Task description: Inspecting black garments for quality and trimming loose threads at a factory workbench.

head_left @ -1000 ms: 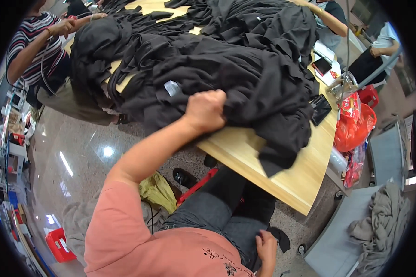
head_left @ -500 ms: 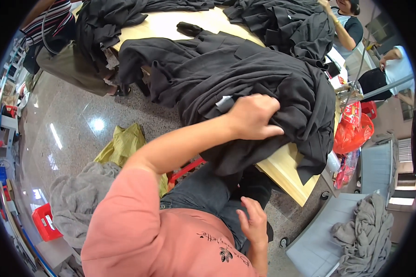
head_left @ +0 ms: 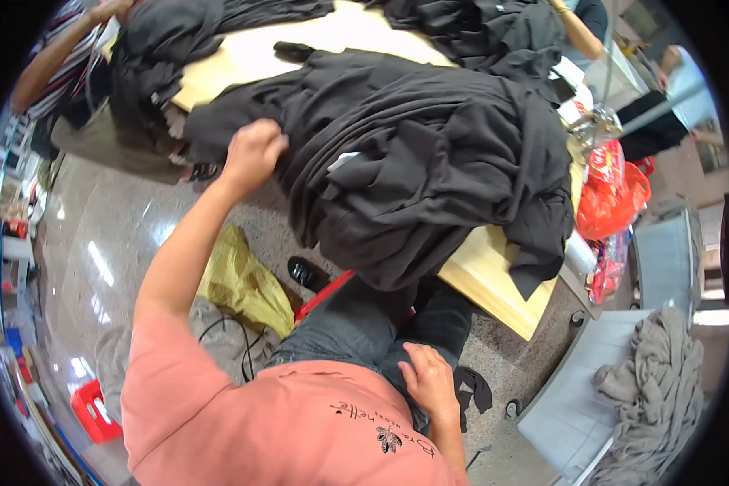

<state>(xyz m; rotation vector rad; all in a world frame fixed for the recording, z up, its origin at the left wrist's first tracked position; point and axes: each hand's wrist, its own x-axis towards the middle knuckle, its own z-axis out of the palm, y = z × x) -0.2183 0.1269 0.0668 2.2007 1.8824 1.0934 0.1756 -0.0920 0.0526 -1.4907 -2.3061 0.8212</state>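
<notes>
A large heap of black cloth (head_left: 429, 154) covers the near part of a pale wooden table (head_left: 498, 279), its folds hanging over the front edge. A small white label (head_left: 343, 161) shows on it. At the heap's left side is my left hand (head_left: 253, 155), fingers curled closed against the dark fabric. What they grip, if anything, is hidden. Above my lap, beside my dark trousers (head_left: 324, 320), hovers my right hand (head_left: 431, 379), empty, its fingers loosely bent and apart.
More black cloth (head_left: 470, 36) lies across the table, where people stand. Red plastic bags (head_left: 607, 202) hang at its right. Grey cloth (head_left: 656, 373) rests on a grey surface (head_left: 571, 389) at lower right. Left of me are a yellow cloth (head_left: 239, 279) and a red stool (head_left: 95, 411).
My left hand has moved left across the heap to its left side. The cloth's front folds have shifted and bunched up. My right hand has stayed near my lap.
</notes>
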